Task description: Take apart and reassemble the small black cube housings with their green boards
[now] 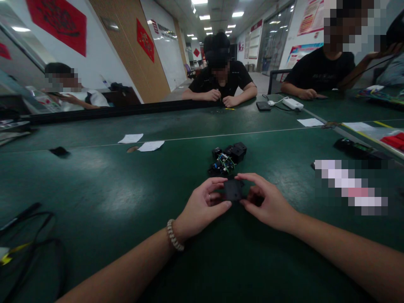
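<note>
Between my two hands, above the green table, is a small black box-shaped part point(232, 190) with a flat face turned toward me. My left hand point(205, 206), with a ring and a beaded bracelet, grips its left side between thumb and fingers. On the other side, my right hand point(268, 202) pinches the right edge, its thumb low and index finger along the top. Just beyond my fingertips lies a heap of black plastic parts point(236, 151) with small circuit boards point(224, 162) and wires. What the part holds inside is hidden.
Paper slips point(151, 146) lie on the green table point(126, 235) farther back. Black cables point(41, 235) are at the left, a blurred-out item point(350, 187) at the right. A person point(221, 80) sits opposite; others sit at both sides. A white power strip point(293, 103) rests at the back.
</note>
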A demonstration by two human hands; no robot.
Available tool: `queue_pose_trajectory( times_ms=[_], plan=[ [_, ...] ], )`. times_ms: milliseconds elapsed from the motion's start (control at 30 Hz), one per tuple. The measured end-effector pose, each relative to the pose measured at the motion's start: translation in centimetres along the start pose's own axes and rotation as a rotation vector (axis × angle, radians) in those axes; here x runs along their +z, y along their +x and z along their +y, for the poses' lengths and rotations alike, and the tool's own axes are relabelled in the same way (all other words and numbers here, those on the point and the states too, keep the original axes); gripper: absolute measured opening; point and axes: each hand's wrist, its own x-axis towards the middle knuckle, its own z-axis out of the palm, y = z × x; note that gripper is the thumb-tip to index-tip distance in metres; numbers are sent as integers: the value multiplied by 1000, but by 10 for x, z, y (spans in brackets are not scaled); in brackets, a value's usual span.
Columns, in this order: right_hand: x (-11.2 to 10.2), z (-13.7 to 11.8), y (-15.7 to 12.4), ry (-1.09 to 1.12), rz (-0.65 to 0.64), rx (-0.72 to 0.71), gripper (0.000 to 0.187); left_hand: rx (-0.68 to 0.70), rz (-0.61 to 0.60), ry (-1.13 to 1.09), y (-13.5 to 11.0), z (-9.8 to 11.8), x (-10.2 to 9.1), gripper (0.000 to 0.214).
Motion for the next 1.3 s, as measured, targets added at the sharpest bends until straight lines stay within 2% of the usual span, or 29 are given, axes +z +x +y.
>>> queue_pose_trajectory(
  times_ms=[300,700,1067,1300],
  plan=[
    [-1,-2,-1,-3,25,-34,60,-14,8,5,1,-2,-2,54],
    [-3,-5,-1,-52,43,-59,45,-21,50,61,-1,1,0,55],
    [-1,1,-3,-19,18,-86,47,-50,35,32,0,-1,-1,57],
    [-1,-2,-2,-13,8,-34,58,-16,41,38,0,2,1,48]
  ],
)
